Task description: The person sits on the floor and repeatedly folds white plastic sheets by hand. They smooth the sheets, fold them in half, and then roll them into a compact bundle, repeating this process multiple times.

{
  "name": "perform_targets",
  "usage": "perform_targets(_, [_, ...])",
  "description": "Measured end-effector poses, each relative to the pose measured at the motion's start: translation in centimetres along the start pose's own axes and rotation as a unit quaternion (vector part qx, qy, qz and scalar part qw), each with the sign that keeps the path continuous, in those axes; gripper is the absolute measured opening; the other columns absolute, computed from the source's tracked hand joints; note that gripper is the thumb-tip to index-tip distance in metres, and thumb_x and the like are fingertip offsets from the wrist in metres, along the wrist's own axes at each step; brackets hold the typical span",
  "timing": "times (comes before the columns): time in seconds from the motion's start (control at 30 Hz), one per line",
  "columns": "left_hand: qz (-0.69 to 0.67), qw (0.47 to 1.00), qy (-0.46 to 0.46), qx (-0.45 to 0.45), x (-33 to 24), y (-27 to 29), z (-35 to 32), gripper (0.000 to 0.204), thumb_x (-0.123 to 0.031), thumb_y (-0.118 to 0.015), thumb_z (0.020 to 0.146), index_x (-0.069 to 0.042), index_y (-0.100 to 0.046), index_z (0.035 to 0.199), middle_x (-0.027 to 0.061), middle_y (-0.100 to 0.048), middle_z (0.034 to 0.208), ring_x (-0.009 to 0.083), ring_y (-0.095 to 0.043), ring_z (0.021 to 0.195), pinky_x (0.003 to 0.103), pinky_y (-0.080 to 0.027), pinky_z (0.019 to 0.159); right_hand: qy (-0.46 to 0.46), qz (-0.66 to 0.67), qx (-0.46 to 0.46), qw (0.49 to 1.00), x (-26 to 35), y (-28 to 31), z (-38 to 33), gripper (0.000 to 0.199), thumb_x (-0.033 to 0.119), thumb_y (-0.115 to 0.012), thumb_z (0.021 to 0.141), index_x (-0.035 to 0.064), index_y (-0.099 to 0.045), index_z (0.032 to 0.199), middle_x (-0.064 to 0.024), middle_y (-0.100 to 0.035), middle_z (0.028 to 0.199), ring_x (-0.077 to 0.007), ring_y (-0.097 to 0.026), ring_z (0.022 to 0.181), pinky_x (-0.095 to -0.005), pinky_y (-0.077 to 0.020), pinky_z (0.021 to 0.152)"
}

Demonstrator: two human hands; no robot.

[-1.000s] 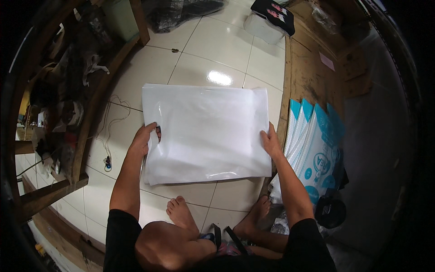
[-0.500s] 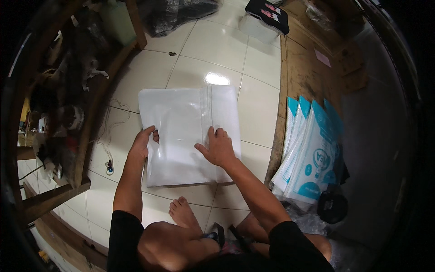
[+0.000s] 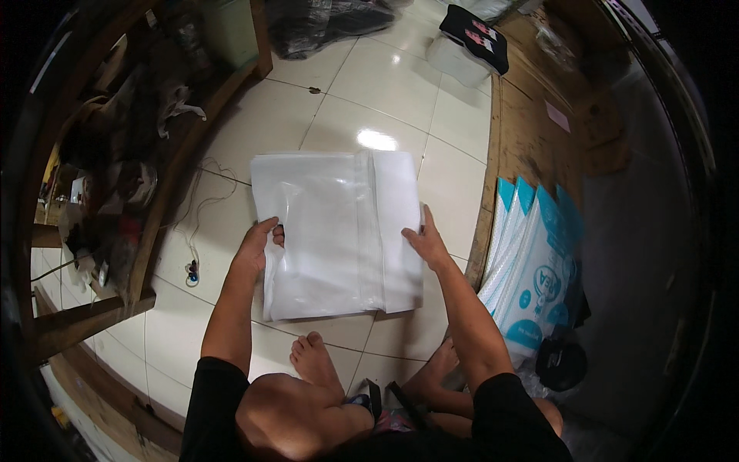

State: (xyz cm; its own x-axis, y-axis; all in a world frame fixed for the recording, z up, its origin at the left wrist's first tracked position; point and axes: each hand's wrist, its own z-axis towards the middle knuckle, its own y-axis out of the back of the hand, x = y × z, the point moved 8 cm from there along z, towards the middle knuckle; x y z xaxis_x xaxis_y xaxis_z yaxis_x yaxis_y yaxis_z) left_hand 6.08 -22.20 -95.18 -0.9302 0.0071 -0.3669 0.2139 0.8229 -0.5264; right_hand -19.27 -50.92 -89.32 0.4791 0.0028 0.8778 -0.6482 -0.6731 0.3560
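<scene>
White plastic bag (image 3: 335, 231), large, translucent, lying flat on the tile floor (image 3: 454, 115) directly ahead of bare feet (image 3: 315, 362), right portion folded over the left so that a straight vertical fold edge runs down the upper layer. Left hand (image 3: 258, 245) clamped on the left edge, thumb over the top, fingers tucked under. Right hand (image 3: 426, 239) open and flat, fingers together, pressing the right edge down. To fold cleanly, judged best: left grip kept firm as an anchor, right palm swept along the crease from near end to far, corners squared before any further turn, trapped air pushed out toward the open side. Floor of pale glossy tiles, one lamp reflection just beyond the bag. Wooden shelving (image 3: 115, 192) along the left, crowded with dark clutter. Wooden ledge (image 3: 531, 131) along the right, dark wall beyond. Stack of white-and-teal printed bags (image 3: 535, 262) leaning just beside the right forearm. Clear lidded box with a black item on top (image 3: 469, 42) at the far end. White cable with plug (image 3: 192, 266) near the left elbow.
</scene>
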Motion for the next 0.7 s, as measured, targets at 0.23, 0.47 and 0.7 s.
perform_targets(0.23, [-0.017, 0.998, -0.035, 0.057, 0.6, -4.9, -3.7, 0.013, -0.018, -0.053, 0.097, -0.008, -0.048, 0.092, -0.0018, -0.044, 0.071, 0.0088, -0.042, 0.059, 0.024, -0.04, 0.056, -0.117, -0.04, 0.064, 0.99, 0.6, 0.0, 1.2, 0.052, 0.018, -0.072, 0.081, -0.0051, -0.052, 0.123, -0.0166, -0.066, 0.107, -0.0234, -0.065, 0.093, -0.0361, -0.0524, 0.084])
perform_targets(0.47, [-0.021, 0.998, -0.065, 0.014, 2.1, -7.7, -6.2, 0.017, -0.023, -0.057, 0.097, -0.009, -0.048, 0.091, -0.0024, -0.043, 0.071, 0.0092, -0.041, 0.059, 0.026, -0.042, 0.058, 0.104, -0.367, -0.112, 0.918, 14.9, -4.7, -4.6, 0.038, 0.02, -0.073, 0.077, 0.0019, -0.051, 0.102, -0.0192, -0.058, 0.099, -0.0388, -0.063, 0.084, -0.049, -0.0519, 0.071])
perform_targets(0.7, [0.08, 0.987, -0.117, -0.071, 2.1, -2.4, -7.2, 0.036, -0.026, -0.068, 0.091, -0.003, -0.058, 0.117, 0.0055, -0.064, 0.089, 0.016, -0.06, 0.073, 0.031, -0.05, 0.069, 0.21, -0.339, 0.171, 0.901, 13.5, -18.6, -12.2, 0.061, 0.026, -0.073, 0.079, -0.0011, -0.05, 0.128, -0.0209, -0.054, 0.119, -0.0384, -0.053, 0.111, -0.049, -0.0458, 0.088])
